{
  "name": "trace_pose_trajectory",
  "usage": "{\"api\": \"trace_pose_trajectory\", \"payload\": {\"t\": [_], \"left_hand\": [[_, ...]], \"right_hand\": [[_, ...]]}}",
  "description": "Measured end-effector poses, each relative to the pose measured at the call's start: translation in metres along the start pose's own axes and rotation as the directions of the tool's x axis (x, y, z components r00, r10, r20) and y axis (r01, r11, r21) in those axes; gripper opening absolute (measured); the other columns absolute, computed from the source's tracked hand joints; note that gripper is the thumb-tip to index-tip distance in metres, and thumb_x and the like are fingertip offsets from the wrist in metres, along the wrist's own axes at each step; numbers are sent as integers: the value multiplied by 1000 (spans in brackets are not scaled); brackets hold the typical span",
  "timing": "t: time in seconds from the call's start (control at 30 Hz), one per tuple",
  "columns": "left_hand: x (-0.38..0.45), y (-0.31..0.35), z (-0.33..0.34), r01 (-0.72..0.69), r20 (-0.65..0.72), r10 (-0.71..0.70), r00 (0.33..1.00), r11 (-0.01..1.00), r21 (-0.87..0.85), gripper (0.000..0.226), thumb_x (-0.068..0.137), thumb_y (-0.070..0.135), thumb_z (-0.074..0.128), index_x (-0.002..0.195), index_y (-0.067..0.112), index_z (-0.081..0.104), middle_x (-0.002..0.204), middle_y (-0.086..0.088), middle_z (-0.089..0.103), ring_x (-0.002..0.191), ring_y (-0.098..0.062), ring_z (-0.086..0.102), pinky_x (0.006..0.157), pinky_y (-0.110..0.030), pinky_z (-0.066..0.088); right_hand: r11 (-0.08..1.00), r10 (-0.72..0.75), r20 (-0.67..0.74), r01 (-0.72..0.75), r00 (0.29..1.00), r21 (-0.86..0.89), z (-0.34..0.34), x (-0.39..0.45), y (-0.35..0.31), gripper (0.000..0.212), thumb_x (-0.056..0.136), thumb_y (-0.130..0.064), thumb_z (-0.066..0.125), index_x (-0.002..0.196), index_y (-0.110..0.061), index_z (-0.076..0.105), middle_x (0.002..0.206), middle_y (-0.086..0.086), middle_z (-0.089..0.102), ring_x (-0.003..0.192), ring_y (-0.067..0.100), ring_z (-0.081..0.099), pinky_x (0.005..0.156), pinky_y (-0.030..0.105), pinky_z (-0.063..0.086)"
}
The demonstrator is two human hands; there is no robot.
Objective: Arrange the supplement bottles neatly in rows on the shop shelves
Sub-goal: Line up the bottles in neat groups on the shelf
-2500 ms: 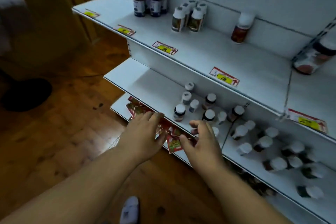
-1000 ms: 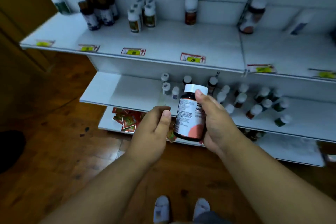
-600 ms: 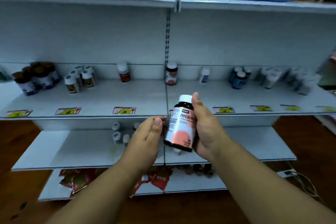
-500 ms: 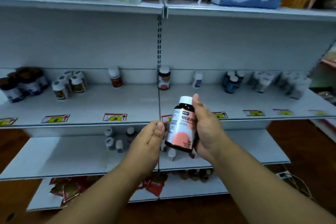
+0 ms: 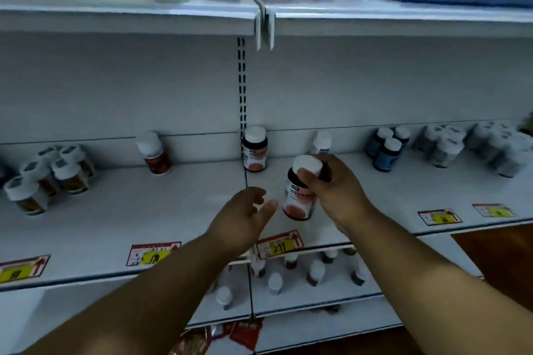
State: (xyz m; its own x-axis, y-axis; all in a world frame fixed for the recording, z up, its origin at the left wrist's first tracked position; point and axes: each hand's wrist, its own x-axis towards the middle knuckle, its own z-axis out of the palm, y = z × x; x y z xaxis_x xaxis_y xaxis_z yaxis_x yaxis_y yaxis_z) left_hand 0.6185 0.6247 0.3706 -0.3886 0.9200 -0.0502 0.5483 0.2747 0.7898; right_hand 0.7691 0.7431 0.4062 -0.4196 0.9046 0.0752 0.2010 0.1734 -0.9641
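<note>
1. Middle shelf [image 5: 173, 210] is your target surface, split by the slotted upright [image 5: 241, 89]. Bottle groups stand along its back wall; the front half is bare deck.
2. Reference item: matching bottle [image 5: 254, 149], white cap, dark body, salmon label, upright against the back wall just right of the upright. A pale bottle [image 5: 322, 142] stands near it to the right.
3. Your right hand [image 5: 337, 196] grips the held bottle [image 5: 301, 189] from its right side, fingers curled over the cap and shoulder. Long axis is near vertical, cap tipped slightly toward the back wall. Base looks at or just above the deck; blur hides contact, so I can't say it's seated.
4. Key relation: the matching bottle lies behind and left of the held one, apart, with open deck between. My read is that the row runs front to back, so you'd push back and slightly left, axis upright.
5. Your left hand [image 5: 245, 216] is empty, fingers loosely spread, just left of the held bottle's base, not touching. The right hand is nearer and already loaded, so leave the left as a guide.
6. Lower shelf [image 5: 317, 297] holds scattered small bottles.
</note>
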Motion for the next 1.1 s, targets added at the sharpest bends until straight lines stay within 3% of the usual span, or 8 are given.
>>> {"api": "trace_pose_trajectory", "payload": {"t": [0.13, 0.23, 0.37, 0.47, 0.6, 0.77, 0.93, 1.1], "left_hand": [[47, -21, 5, 45, -40, -40, 998, 993, 109, 59, 90, 61, 48, 137, 25, 47, 128, 2, 54, 109, -14, 53, 91, -27, 44], [73, -36, 11, 67, -137, -21, 990, 938, 340, 69, 90, 64, 46, 144, 21, 40, 144, -4, 45, 128, -22, 43, 107, -32, 32], [98, -43, 20, 158, -159, -95, 983, 879, 450, 81, 91, 65, 42, 153, 16, 23, 158, -8, 26, 144, -26, 23, 117, -37, 20], [117, -49, 26, 226, -153, -171, 973, 828, 513, 88, 92, 68, 37, 155, 14, 10, 163, -8, 12, 150, -23, 9, 120, -36, 10], [134, -54, 32, 237, -161, -176, 971, 797, 556, 90, 91, 69, 33, 156, 14, 6, 164, -7, 6, 151, -22, 3, 120, -35, 4], [142, -56, 31, 246, -157, -191, 969, 800, 547, 91, 90, 70, 35, 156, 14, 7, 164, -6, 7, 151, -21, 3, 121, -34, 2], [142, -55, 27, 230, -136, -186, 973, 802, 552, 89, 92, 67, 35, 156, 14, 6, 164, -6, 6, 151, -22, 3, 121, -35, 4], [134, -57, 17, 166, -77, -148, 986, 829, 535, 87, 92, 65, 38, 156, 14, 7, 164, -7, 9, 150, -23, 6, 122, -36, 8]], "right_hand": [[991, 8, 103, 6, 995, -135, 5, 55, 23, 34, 86, -32, 72, 116, -24, 59, 108, -6, 66, 99, 11, 62, 85, 24, 52], [968, -11, 232, 68, 973, -240, 11, 83, 35, 48, 93, -26, 63, 136, -18, 45, 121, -3, 53, 103, 7, 53, 82, 6, 44], [928, -40, 309, 150, 950, -342, 17, 95, 63, 82, 86, -42, 68, 151, -22, 24, 142, -6, 39, 128, 7, 38, 108, 28, 34], [913, -113, 253, 201, 961, -355, 23, 102, 80, 85, 70, -52, 74, 143, -27, 37, 137, -2, 48, 127, 14, 46, 108, 35, 40], [909, -153, 200, 217, 968, -355, 30, 126, 75, 74, 78, -23, 78, 141, -19, 40, 137, 2, 52, 126, 17, 49, 106, 31, 40], [879, -150, 277, 256, 949, -401, 42, 154, 68, 68, 85, -13, 71, 144, -18, 38, 142, 3, 50, 132, 21, 47, 111, 44, 39], [791, -90, 206, 195, 975, -579, 43, 162, 66, 70, 87, -20, 70, 147, -15, 34, 136, 15, 43, 127, 31, 45, 109, 37, 34], [837, -26, 157, 108, 987, -537, 44, 151, 58, 80, 88, -25, 69, 152, -15, 21, 144, 15, 40, 131, 32, 45, 109, 46, 39]]}}
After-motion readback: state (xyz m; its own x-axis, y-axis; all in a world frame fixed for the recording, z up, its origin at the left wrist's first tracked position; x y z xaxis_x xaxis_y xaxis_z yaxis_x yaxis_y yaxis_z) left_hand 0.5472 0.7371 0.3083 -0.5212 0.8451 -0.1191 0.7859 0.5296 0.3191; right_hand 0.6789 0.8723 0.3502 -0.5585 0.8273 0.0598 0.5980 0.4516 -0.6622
